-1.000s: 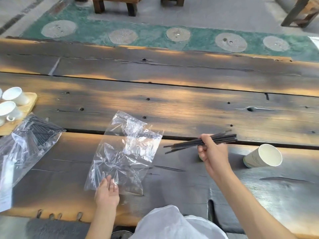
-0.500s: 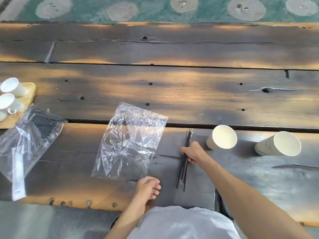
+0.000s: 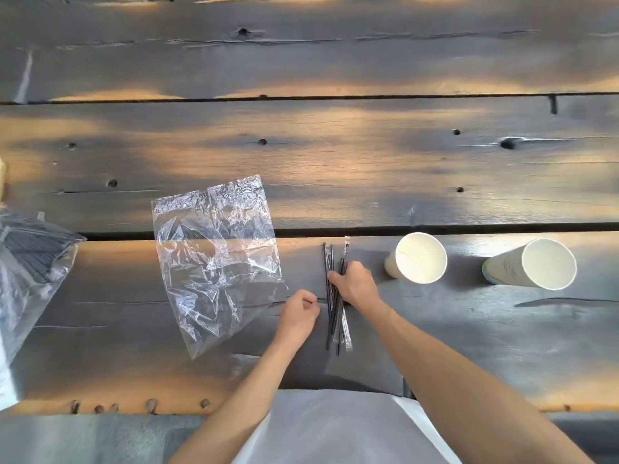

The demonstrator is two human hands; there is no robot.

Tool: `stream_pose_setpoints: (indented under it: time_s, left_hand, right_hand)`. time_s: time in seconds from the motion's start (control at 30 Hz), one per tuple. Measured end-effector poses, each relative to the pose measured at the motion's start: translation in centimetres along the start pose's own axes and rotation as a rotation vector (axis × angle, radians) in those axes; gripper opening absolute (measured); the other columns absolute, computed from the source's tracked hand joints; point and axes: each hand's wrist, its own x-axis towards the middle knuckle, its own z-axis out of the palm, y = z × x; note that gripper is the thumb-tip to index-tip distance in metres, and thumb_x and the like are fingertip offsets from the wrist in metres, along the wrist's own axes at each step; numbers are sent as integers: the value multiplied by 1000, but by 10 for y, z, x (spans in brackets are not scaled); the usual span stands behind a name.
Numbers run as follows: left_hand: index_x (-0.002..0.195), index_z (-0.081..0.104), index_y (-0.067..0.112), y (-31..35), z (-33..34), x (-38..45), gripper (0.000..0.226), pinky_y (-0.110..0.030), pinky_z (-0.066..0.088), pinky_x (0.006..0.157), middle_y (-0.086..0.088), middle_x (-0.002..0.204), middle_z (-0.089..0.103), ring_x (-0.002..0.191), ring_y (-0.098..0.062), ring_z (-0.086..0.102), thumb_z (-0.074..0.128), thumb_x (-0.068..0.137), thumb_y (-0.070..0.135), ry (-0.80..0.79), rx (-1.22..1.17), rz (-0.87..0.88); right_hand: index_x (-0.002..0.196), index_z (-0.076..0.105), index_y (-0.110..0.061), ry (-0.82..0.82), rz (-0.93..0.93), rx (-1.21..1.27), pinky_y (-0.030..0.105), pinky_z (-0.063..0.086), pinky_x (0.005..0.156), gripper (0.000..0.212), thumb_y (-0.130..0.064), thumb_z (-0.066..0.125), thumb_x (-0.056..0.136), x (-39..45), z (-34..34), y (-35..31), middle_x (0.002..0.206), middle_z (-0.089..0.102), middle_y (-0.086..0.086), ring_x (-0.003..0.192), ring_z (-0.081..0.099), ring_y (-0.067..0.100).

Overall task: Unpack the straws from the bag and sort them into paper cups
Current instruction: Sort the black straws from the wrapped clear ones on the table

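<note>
The head view looks down on a dark plank table [image 3: 335,169], with the person's right hand [image 3: 355,284] pressed onto a small bundle of black straws [image 3: 335,316] near the front edge. Far to the left of that grip, at the frame's edge, lies a clear bag of straws [image 3: 30,259] with dark straws packed inside. Nearer, but clearly apart from the grip on its left, an empty clear bag [image 3: 217,259] lies flat and crumpled across the gap between two planks. Just left of the bundle, the left hand [image 3: 299,313] rests on the table with its fingers curled into a loose fist; whether it pinches anything cannot be told. The right hand's fingers are folded over the straws at about mid-length, holding them against the wood; the straws run away from the person, their ends sticking out beyond and before the hand, and at least one sits in a thin clear wrapper. Just right of the grip stands a white paper cup [image 3: 417,257], and farther right a second paper cup [image 3: 532,264]; no straws show inside either.
</note>
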Motion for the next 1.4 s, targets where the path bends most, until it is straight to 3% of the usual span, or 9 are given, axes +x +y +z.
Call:
stream_pose_setpoints:
  time_s: [0.17, 0.37, 0.5, 0.7, 0.83, 0.93, 1.07, 1.23, 1.4]
  left_hand:
    - [95, 63, 17, -2, 3, 5, 14, -32, 49, 74, -3, 88, 65, 78, -19, 61, 57, 93, 5, 3, 9, 16]
    - [93, 61, 19, -6, 1, 10, 10, -14, 39, 59, 7, 80, 63, 78, -13, 60, 64, 92, 9, 149, 162, 76]
    - [98, 55, 20, -4, 8, 11, 15, -34, 47, 74, 1, 90, 65, 91, -20, 60, 68, 92, 21, 206, 254, 62]
    - [99, 45, 19, 12, 22, 8, 36, -35, 38, 65, 3, 90, 55, 80, -23, 54, 74, 88, 37, 359, 400, 0]
    - [95, 56, 15, 10, 23, 11, 20, -35, 39, 68, -2, 101, 62, 81, -20, 49, 71, 91, 28, 379, 493, -9]
    - [88, 60, 10, 8, 16, 14, 12, -36, 42, 66, -6, 95, 65, 77, -25, 52, 65, 89, 21, 361, 554, 11]
    - [91, 53, 7, 5, 9, 16, 9, -37, 41, 65, -4, 85, 54, 79, -29, 54, 56, 88, 15, 273, 620, 118]
    - [92, 44, 11, 14, 8, 23, 10, -36, 40, 60, -3, 83, 50, 77, -23, 54, 52, 91, 17, 156, 408, 85]
    - [84, 55, 9, 29, 19, 35, 9, -33, 36, 61, -2, 79, 56, 86, -26, 56, 56, 91, 14, 91, 318, 155]
  right_hand:
    - [90, 49, -15, 83, -50, 76, 32, 41, 68, 21, -32, 61, 92, -7, -2, 16, 91, 62, 9, 81, 57, 27]
    - [88, 55, -14, 85, -26, 97, 49, 57, 75, 10, -11, 49, 94, -20, -10, 43, 86, 64, 9, 83, 65, 36]
    - [77, 54, -20, 85, 7, 101, 50, 57, 74, 23, -7, 47, 93, -33, -10, 58, 81, 65, 7, 80, 67, 37]
    - [86, 59, -13, 120, 41, 62, 41, 54, 74, 13, -14, 49, 93, -40, -3, 59, 88, 68, 12, 83, 63, 36]
    - [91, 56, -9, 179, 114, 40, 36, 46, 73, 18, -26, 55, 96, -37, -7, 63, 94, 64, 13, 89, 60, 36]
    - [91, 50, -10, 188, 113, -15, 36, 43, 69, 28, -35, 63, 93, -38, -13, 65, 85, 56, 5, 83, 56, 32]
    - [88, 54, -7, 118, 102, -149, 37, 45, 68, 25, -31, 61, 92, -35, -13, 64, 93, 63, 13, 85, 59, 37]
    - [78, 57, -4, 38, 132, -146, 34, 41, 63, 14, -17, 55, 84, -29, -14, 55, 91, 61, 16, 76, 54, 35]
    - [93, 53, -5, 28, 33, -309, 37, 39, 67, 15, -19, 54, 91, -32, -13, 56, 103, 60, 19, 93, 59, 41]
